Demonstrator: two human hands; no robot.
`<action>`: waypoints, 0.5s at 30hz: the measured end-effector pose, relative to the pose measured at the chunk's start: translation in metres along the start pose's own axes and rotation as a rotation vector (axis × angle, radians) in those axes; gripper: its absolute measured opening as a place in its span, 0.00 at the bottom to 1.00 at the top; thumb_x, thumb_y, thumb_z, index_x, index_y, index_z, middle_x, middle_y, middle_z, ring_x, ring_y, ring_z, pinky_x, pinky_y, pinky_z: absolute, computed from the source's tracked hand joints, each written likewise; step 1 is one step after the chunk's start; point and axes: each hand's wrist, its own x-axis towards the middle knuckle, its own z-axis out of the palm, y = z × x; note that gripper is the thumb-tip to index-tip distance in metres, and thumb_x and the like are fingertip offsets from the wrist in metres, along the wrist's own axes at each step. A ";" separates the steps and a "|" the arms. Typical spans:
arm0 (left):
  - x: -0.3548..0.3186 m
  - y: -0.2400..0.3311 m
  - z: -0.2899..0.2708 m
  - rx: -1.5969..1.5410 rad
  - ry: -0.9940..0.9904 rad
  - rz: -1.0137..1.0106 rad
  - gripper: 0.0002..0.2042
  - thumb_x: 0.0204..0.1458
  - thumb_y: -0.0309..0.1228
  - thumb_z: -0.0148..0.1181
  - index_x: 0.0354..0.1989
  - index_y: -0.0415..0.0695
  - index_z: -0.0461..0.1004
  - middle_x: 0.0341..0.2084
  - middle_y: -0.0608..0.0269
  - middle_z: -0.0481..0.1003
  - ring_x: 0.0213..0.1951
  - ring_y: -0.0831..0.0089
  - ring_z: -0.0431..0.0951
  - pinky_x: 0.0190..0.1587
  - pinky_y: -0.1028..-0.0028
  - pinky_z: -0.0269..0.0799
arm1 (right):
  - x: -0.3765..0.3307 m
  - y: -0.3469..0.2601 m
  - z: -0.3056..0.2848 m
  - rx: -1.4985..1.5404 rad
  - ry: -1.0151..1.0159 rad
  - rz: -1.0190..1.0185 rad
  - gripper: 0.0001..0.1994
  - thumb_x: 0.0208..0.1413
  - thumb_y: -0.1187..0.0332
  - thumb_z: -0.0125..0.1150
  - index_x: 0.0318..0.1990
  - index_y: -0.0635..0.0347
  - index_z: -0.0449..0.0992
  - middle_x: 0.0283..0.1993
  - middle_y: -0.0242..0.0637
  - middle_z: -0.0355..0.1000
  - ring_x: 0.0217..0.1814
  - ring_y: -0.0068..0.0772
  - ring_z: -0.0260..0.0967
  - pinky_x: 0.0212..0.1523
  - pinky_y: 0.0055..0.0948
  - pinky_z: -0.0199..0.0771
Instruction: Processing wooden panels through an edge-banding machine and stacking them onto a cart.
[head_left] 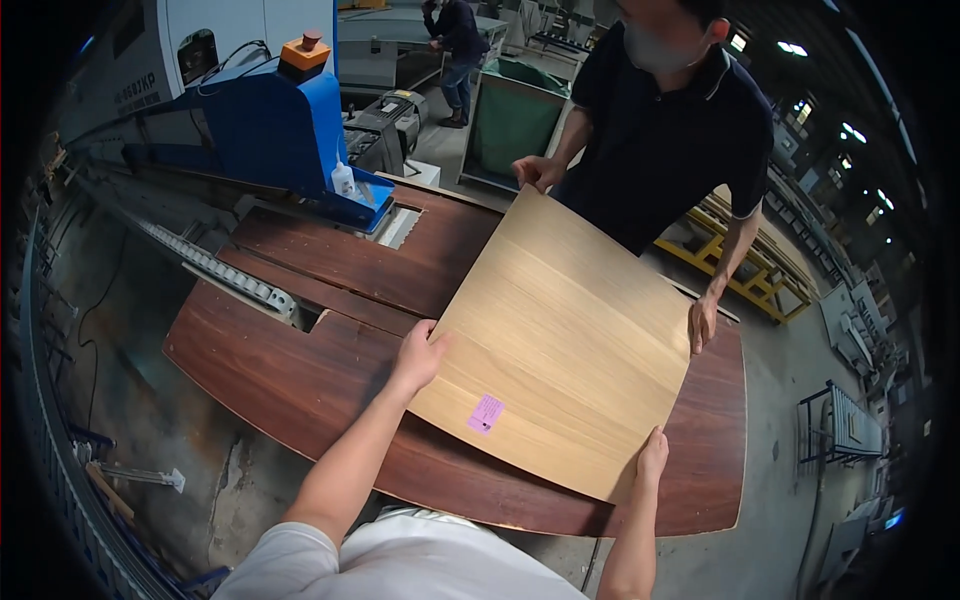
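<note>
A light wood-grain panel (570,320) is held tilted above the dark reddish-brown work table (290,370). A pink label (486,413) sticks to it near its closest edge. My left hand (420,355) grips the panel's left edge, and my right hand (652,455) is closed on its right edge close to the near corner. Across from me, a co-worker in a dark shirt has one hand (540,172) on the far left corner and the other hand (703,322) at the right edge. The panel hides much of the table below it.
A blue machine housing (270,130) with an orange-and-red stop button (305,52) stands at the table's far left, a white bottle (343,178) on its ledge. A cable chain (225,262) runs leftward. Behind are a green bin (515,125) and a yellow rack (735,255).
</note>
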 end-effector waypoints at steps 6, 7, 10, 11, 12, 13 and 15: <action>-0.011 0.056 0.010 0.001 -0.130 0.271 0.24 0.54 0.27 0.57 0.61 0.39 0.63 0.42 0.56 0.77 0.39 0.75 0.75 0.43 0.74 0.70 | 0.030 0.007 -0.024 0.010 -0.049 0.015 0.22 0.65 0.54 0.44 0.42 0.69 0.72 0.39 0.38 0.74 0.41 0.27 0.67 0.45 0.29 0.66; -0.014 0.065 0.008 -0.054 -0.214 0.241 0.26 0.54 0.27 0.57 0.63 0.40 0.60 0.42 0.57 0.76 0.40 0.78 0.75 0.44 0.76 0.70 | 0.036 0.009 -0.025 0.003 -0.052 0.015 0.22 0.65 0.54 0.44 0.43 0.69 0.72 0.40 0.38 0.74 0.42 0.28 0.68 0.46 0.29 0.66; -0.017 0.074 0.004 -0.216 -0.371 0.150 0.27 0.54 0.26 0.57 0.64 0.40 0.59 0.44 0.57 0.76 0.43 0.80 0.74 0.45 0.79 0.69 | 0.048 0.016 -0.033 -0.006 -0.074 0.027 0.23 0.65 0.54 0.43 0.45 0.70 0.72 0.42 0.39 0.74 0.44 0.28 0.68 0.47 0.29 0.66; -0.015 0.069 0.004 -0.222 -0.366 0.149 0.27 0.54 0.26 0.57 0.64 0.40 0.59 0.44 0.57 0.76 0.43 0.80 0.74 0.45 0.79 0.69 | 0.050 0.018 -0.034 -0.004 -0.096 0.044 0.23 0.65 0.53 0.43 0.46 0.70 0.72 0.43 0.40 0.74 0.45 0.29 0.69 0.48 0.29 0.66; -0.013 0.062 0.005 -0.331 -0.401 0.133 0.27 0.54 0.27 0.57 0.63 0.38 0.60 0.45 0.57 0.75 0.44 0.80 0.74 0.47 0.77 0.69 | 0.052 0.020 -0.033 -0.010 -0.097 0.039 0.23 0.65 0.53 0.43 0.46 0.70 0.72 0.43 0.40 0.74 0.45 0.29 0.69 0.48 0.29 0.66; -0.011 0.058 0.010 -0.445 -0.451 0.119 0.26 0.54 0.27 0.58 0.62 0.36 0.61 0.46 0.57 0.74 0.45 0.79 0.74 0.49 0.76 0.70 | 0.056 0.029 -0.038 0.065 -0.116 0.077 0.25 0.65 0.52 0.43 0.47 0.70 0.72 0.45 0.41 0.74 0.47 0.30 0.69 0.49 0.30 0.66; -0.008 0.051 0.016 -0.651 -0.515 0.092 0.24 0.55 0.28 0.56 0.61 0.35 0.62 0.47 0.56 0.74 0.45 0.77 0.74 0.48 0.76 0.70 | 0.054 0.041 -0.046 0.132 -0.134 0.114 0.26 0.65 0.51 0.43 0.49 0.70 0.71 0.47 0.41 0.74 0.48 0.31 0.69 0.50 0.30 0.66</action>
